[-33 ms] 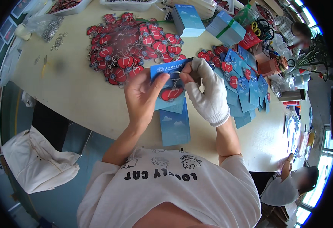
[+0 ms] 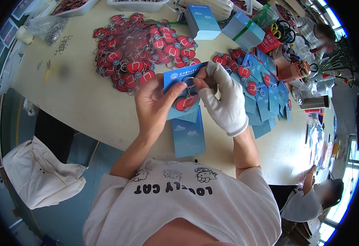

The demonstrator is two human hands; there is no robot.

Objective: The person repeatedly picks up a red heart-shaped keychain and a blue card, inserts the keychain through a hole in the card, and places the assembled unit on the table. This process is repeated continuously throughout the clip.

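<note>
In front of my chest I hold up a blue backing card (image 2: 171,76) with a red keychain (image 2: 186,103) lying on its face. The keychain's metal ring is at the card's upper part. My left hand (image 2: 151,102), bare, grips the card's left side, its thumb across the front beside the ring. My right hand (image 2: 228,102) wears a white glove with the thumb and a fingertip bare. It pinches the card's upper right edge close to the ring; whether it also grips the ring is hidden. Below lie more cards (image 2: 188,139) printed with clouds.
A large heap of red keychains (image 2: 135,67) lies beyond my hands. Cards with keychains (image 2: 265,100) spread to the right. Stacked cards (image 2: 204,24), a red holder with scissors (image 2: 269,41) and white trays stand at the back. Pliers (image 2: 47,71) lie left. Two other people are at right.
My left thumb has shifted slightly right and up over the card. The card and keychain have moved a little; my right hand stays nearly still.
</note>
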